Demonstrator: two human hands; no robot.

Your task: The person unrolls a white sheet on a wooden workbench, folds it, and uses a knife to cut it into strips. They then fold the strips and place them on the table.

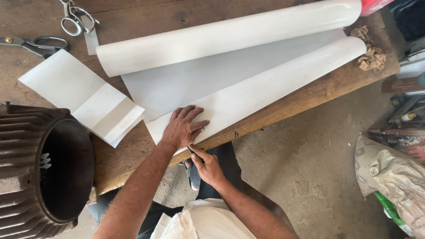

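**Cutting the white sheet at the desk edge**

The left hand (183, 127) lies flat and open, fingers spread, pressing down the near corner of a wide white sheet (212, 84) that lies unrolled across the wooden desk (310, 95), both its ends curled up into rolls. The right hand (208, 166) is closed around a small tool, probably a blade (190, 151), whose tip meets the sheet's near edge just beside the left wrist. The step in hand looks like the start of a cut or trim along that edge. The next move, as I judge it, calls for steady pressure from the flat hand so the sheet does not slip or pucker, and a straight pull of the tool with the holding fingers kept off its line.

Most of the tool is hidden within the right fist, so its kind is uncertain. To the left lie cut sheet pieces (84, 95), with two pairs of scissors (40, 44) at the far left corner. A dark ribbed motor housing (40, 172) sits at the near left, cut off by the frame. A crumpled rag (371, 55) lies at the far right.
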